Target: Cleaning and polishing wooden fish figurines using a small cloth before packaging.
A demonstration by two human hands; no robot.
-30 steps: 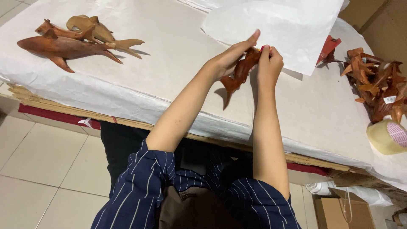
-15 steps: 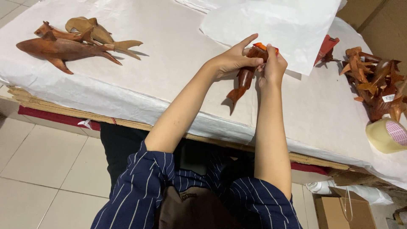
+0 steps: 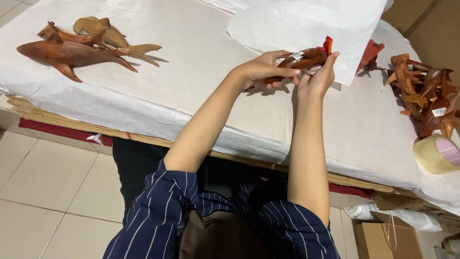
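Both hands up over the paper-covered table (image 3: 201, 91), sharing one small reddish-brown wooden fish carving (image 3: 302, 60). Carving lies nearly level, just above the table surface, red tail end pointing up-right in front of a loose white paper sheet (image 3: 311, 24). Left hand (image 3: 263, 69) wraps it from the near-left side, fingers curled under, thumb along the top. Right hand (image 3: 318, 79) pinches the tail end, fingertips on top, palm below. Carving sits between the two hands, touching both. Far left: three larger wooden fish (image 3: 76, 45) lying together. Right edge: heap of small carvings (image 3: 424, 96), tape roll (image 3: 438, 153) just beside it.
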